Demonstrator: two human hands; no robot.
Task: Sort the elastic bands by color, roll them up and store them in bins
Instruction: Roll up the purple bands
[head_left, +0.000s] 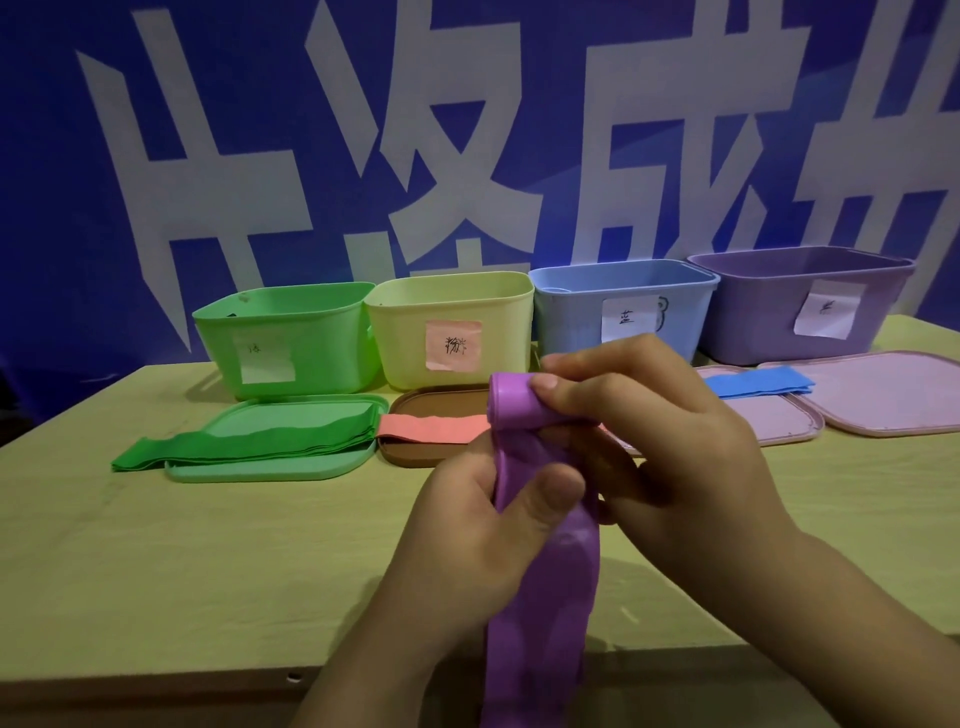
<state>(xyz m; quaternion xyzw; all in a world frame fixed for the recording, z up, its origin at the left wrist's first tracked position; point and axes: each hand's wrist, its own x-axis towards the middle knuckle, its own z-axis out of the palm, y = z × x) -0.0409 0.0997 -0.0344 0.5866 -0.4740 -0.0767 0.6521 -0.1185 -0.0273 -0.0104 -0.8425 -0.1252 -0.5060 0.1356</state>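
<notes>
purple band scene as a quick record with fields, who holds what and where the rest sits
purple band: top end rolled, tail hanging toward the table edge
right hand: pinches the roll
left hand: grips the band below the roll
green bands: stacked on the green lid
pink band: across the brown lid
blue band: on a pink lid
bins: green bin, yellow bin, blue bin, purple bin, all open

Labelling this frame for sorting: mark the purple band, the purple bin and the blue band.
purple band (545, 571): head view, on the flat strip hanging below the hands.
purple bin (753, 317): head view, on its front wall.
blue band (758, 387): head view, on its folded middle.
</notes>
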